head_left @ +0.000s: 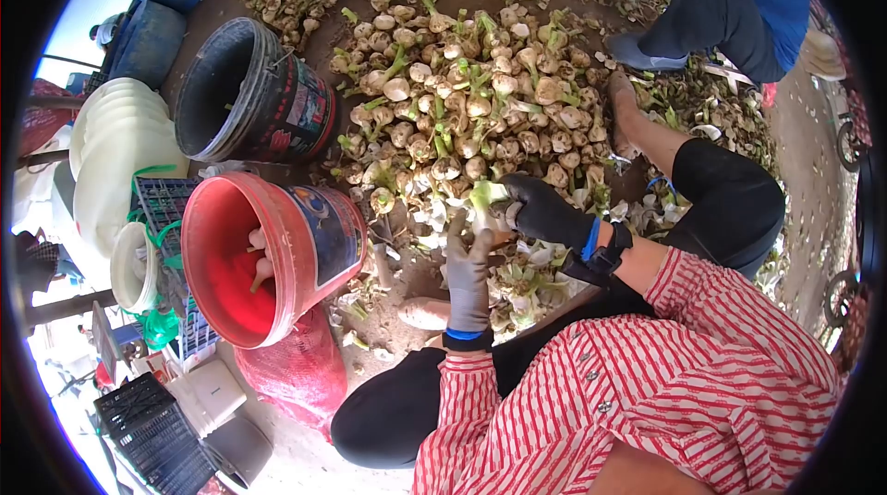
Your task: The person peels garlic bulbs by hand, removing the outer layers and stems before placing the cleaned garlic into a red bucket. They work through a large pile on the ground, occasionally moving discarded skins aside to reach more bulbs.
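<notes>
My right hand (545, 209), in a dark glove with a watch at the wrist, is closed on a garlic bulb whose pale green stalk (487, 194) sticks out to the left; the glove hides most of the bulb. Just below and left of it, my left hand (468, 278) wears a grey glove. Its thumb and forefinger are apart and point up toward the stalk. Garlic peelings (522, 296) lie under both hands. Beyond them spreads a heap of untrimmed garlic bulbs (471, 97) with green stalks.
A red bucket (231, 183) tilts toward me on the left, holding a few clean garlic bulbs (261, 273). Behind it stands a black bucket (189, 139). A red mesh sack (296, 370) lies below. Crates (152, 430) are at lower left. Another person (730, 14) works at upper right.
</notes>
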`<state>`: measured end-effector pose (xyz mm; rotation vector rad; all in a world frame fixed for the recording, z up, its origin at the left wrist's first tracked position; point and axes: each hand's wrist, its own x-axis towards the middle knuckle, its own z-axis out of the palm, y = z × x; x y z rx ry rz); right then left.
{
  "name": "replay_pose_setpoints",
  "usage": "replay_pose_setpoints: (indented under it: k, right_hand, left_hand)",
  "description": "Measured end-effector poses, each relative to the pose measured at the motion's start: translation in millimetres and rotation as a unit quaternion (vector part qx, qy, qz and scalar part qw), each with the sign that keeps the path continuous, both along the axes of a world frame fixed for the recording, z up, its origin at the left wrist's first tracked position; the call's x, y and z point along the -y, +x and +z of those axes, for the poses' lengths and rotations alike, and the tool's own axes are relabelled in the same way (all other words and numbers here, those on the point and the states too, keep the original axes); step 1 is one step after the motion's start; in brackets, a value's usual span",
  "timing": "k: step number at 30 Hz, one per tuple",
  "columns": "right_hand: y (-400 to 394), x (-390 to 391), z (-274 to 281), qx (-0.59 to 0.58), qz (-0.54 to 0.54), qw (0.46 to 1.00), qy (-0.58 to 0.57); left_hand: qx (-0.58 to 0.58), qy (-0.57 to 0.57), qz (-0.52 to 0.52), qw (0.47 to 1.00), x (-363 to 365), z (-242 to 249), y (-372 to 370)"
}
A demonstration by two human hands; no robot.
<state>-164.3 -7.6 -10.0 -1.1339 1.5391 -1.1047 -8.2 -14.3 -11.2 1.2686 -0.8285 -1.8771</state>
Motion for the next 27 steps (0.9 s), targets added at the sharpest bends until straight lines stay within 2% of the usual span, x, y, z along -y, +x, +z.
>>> replay_pose_setpoints:
  k: [2, 4, 7, 8, 9, 11, 12, 13, 14, 15, 16, 17, 18, 19, 20, 21, 22, 23, 24, 25, 26, 27]
  right_hand:
    - [-10.5, 3.2, -1.4, 0.099, 0.081, 0.986, 0.106]
    - [-11.5, 0.3, 2.6, 0.138, 0.085, 0.982, 0.100]
    - [-9.5, -3.2, 10.4, 0.216, 0.103, 0.968, 0.076]
    - [-7.2, -5.7, 12.8, 0.255, 0.114, 0.959, 0.059]
    - [-4.0, -7.4, 16.8, 0.251, 0.145, 0.953, 0.088]
    - [-3.1, -10.2, 14.8, 0.270, 0.168, 0.943, 0.100]
    - [-4.1, -12.2, 13.4, 0.288, 0.191, 0.932, 0.110]
    - [-12.0, -20.6, -19.0, 0.261, 0.163, 0.951, 0.030]
    - [-10.8, -20.2, -16.3, 0.261, 0.165, 0.951, 0.029]
    - [-8.2, -20.9, -11.7, 0.441, 0.093, 0.892, 0.032]
    - [-5.9, -21.2, -9.5, 0.604, 0.018, 0.796, 0.035]
    - [-10.2, -24.5, -12.1, 0.637, 0.056, 0.766, 0.055]
    - [-9.5, -23.6, 4.0, 0.639, 0.057, 0.765, 0.057]
    - [-11.6, -24.9, 25.1, 0.609, 0.045, 0.789, 0.069]
    - [-15.3, -27.4, 23.5, 0.463, 0.107, 0.879, 0.048]
    - [-19.0, -29.8, 21.9, 0.269, 0.165, 0.949, 0.021]
    - [-22.7, -32.3, 20.3, 0.094, 0.201, 0.975, -0.008]
    - [-14.8, -32.4, 22.2, 0.115, 0.204, 0.970, -0.062]
    - [-12.8, -34.6, 28.3, 0.209, 0.197, 0.956, -0.057]
    - [-11.5, -38.7, 37.9, 0.484, 0.145, 0.863, -0.023]
    - [-10.5, -35.5, 54.3, 0.633, 0.108, 0.766, -0.030]
    - [-14.0, -24.7, 67.1, 0.674, 0.101, 0.730, -0.057]
  left_hand:
    - [0.059, -0.036, -0.048, 0.996, 1.4, 4.4, 8.9]
    - [0.046, -0.013, -0.015, 0.999, 4.3, 15.4, 9.5]
    - [-0.095, -0.023, 0.014, 0.995, 3.4, 11.4, 6.1]
    - [-0.095, -0.024, 0.014, 0.995, 2.9, 6.2, 6.6]
    - [-0.077, -0.060, -0.037, 0.995, 2.0, 2.3, 7.7]
    - [0.016, -0.077, -0.049, 0.996, -0.1, 2.7, 9.7]
    - [0.017, -0.076, -0.049, 0.996, 0.5, 2.7, 9.1]
    - [-0.087, -0.010, 0.004, 0.996, 1.4, 2.7, 7.9]
    - [-0.189, 0.056, 0.057, 0.979, 1.9, 2.7, 7.3]
    - [-0.230, 0.134, 0.119, 0.956, -0.1, 1.7, 8.8]
    - [-0.229, 0.133, 0.121, 0.957, -3.1, 3.1, 8.4]
    - [-0.210, 0.060, 0.139, 0.966, -6.5, 9.3, 6.5]
    - [-0.073, -0.119, 0.063, 0.988, -4.0, 16.9, 8.3]
    - [0.080, -0.288, 0.035, 0.954, -1.5, 24.6, 10.1]
    - [0.336, -0.516, -0.092, 0.782, 7.1, 30.7, 16.3]
    - [0.447, -0.556, -0.092, 0.695, 7.9, 27.0, 20.0]
    - [0.368, -0.472, -0.087, 0.796, 6.3, 20.8, 20.2]
    - [0.284, -0.379, -0.057, 0.879, 4.8, 14.7, 20.4]
    - [0.264, -0.327, -0.063, 0.905, 3.9, 11.1, 21.7]
    - [0.244, -0.274, -0.066, 0.928, 3.1, 7.6, 22.9]
    - [0.267, -0.336, -0.040, 0.902, 2.0, 10.9, 17.5]
    - [0.099, -0.210, -0.032, 0.972, 2.8, 2.1, 19.5]
